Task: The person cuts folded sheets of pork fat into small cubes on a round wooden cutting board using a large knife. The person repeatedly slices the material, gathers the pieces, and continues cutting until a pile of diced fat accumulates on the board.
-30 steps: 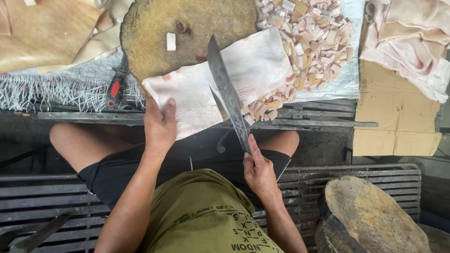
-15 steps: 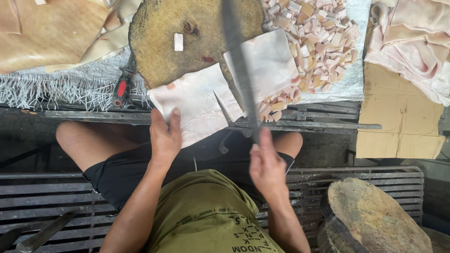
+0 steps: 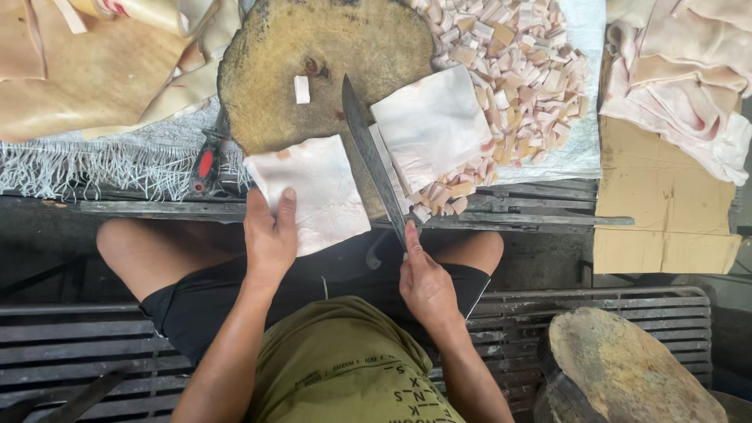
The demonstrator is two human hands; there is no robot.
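My right hand grips the handle of a long dark knife whose blade lies across a round wooden chopping block. The blade sits between two pale slabs of pork fat. My left hand rests flat on the near slab, which hangs over the block's front edge. The far slab lies to the right of the blade. A small white piece sits alone on the block.
A heap of diced fat cubes lies on a white sheet right of the block. More pale skin sheets lie on cardboard at right, others at left. A second wooden block stands at lower right. A red-handled tool lies left.
The single slab is now split in two. The knife came down through it and the right piece has shifted right. My left hand drew the near piece toward me.
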